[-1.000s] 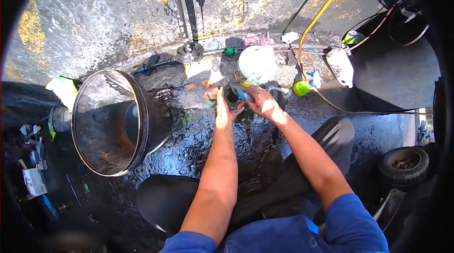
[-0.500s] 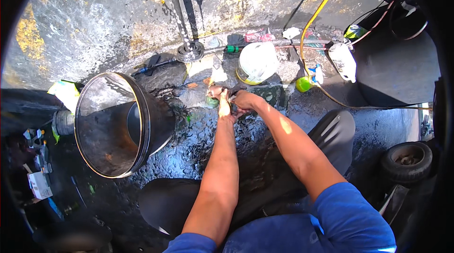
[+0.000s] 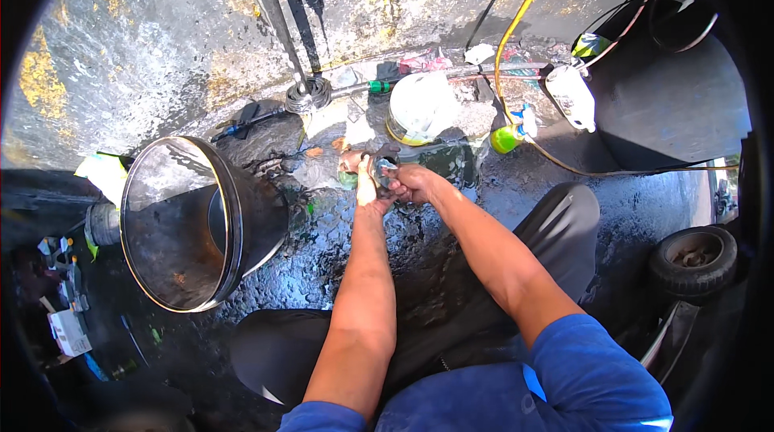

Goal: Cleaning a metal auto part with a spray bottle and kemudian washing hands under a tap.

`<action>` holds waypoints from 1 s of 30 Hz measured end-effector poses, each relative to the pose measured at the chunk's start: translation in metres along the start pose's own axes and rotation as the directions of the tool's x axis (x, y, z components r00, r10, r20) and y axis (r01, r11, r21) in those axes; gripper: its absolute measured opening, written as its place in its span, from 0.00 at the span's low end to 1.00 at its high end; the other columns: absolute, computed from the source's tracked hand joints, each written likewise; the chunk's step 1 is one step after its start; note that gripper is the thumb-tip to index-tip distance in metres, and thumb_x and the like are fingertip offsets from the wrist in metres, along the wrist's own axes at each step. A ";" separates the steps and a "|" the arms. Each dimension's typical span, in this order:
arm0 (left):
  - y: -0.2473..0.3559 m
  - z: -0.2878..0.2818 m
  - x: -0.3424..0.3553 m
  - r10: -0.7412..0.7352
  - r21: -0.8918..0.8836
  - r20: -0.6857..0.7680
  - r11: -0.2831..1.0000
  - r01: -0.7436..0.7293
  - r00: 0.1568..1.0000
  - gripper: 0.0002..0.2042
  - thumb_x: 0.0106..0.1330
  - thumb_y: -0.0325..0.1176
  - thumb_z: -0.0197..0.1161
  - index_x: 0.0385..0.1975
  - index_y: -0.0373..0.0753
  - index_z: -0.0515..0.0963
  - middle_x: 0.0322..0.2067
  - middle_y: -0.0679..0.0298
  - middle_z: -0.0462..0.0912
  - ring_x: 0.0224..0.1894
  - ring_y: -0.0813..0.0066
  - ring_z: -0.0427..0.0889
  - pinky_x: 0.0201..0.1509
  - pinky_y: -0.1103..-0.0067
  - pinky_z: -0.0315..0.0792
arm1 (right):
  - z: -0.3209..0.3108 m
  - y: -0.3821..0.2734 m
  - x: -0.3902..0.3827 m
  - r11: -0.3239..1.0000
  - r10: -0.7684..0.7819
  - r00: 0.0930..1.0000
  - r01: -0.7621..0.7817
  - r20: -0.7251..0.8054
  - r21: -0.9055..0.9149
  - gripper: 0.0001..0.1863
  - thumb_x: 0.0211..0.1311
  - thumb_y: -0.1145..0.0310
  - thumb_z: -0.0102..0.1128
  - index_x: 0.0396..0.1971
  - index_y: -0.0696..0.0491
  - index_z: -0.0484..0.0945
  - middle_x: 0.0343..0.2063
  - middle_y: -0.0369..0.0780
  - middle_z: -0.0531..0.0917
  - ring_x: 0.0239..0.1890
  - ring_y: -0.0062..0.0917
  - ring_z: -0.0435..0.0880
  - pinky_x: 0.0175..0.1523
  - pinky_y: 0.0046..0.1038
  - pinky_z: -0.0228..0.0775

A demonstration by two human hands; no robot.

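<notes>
Out in front of me, above the wet, blackened ground, my two hands meet around a small dark grey part (image 3: 388, 164), rounded in outline; its kind is too small to make out. My left hand (image 3: 368, 182) is closed on its left side, with the thumb along it. My right hand (image 3: 414, 183) grips it from the right, fingers curled in and partly hidden. Just beyond them stands a white bucket (image 3: 421, 108) with a yellowish base. To their left a large black drum (image 3: 266, 204) lies tipped with its rim toward me.
At the right are a big dark container (image 3: 673, 105), a yellow hose (image 3: 524, 12), a white bottle (image 3: 571, 97), a green-yellow spray bottle (image 3: 505, 139) and a small wheel (image 3: 693, 261). A metal pole (image 3: 274, 16) rises from a coiled black base (image 3: 308, 96). Scattered items, including a white box (image 3: 69, 332), lie far left.
The view has shifted slightly, so the surroundings appear farther left. My right hand has turned, and the dark part now shows more between my hands.
</notes>
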State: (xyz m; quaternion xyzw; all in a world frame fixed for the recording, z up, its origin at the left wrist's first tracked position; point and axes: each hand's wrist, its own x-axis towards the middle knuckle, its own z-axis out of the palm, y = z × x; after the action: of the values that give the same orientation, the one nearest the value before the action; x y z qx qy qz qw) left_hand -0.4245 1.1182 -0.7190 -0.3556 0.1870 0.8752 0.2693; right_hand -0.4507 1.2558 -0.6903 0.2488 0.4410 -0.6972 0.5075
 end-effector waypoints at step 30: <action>0.013 -0.003 -0.001 0.031 0.150 -0.021 0.988 -0.027 0.999 0.43 0.54 0.74 0.58 0.63 0.48 0.70 0.61 0.54 0.73 0.61 0.46 0.72 0.65 0.42 0.57 | 0.050 -0.021 -0.023 -0.771 -0.440 0.798 -0.100 0.413 -0.628 0.09 0.57 0.62 0.63 0.35 0.48 0.85 0.31 0.43 0.87 0.40 0.31 0.88 0.43 0.35 0.77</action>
State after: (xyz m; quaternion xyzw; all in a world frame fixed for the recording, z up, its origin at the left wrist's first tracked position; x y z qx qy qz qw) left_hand -0.4300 1.1064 -0.7186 -0.3416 0.2603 0.8585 0.2804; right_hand -0.4565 1.2259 -0.6402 -0.3996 0.9059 0.0800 0.1155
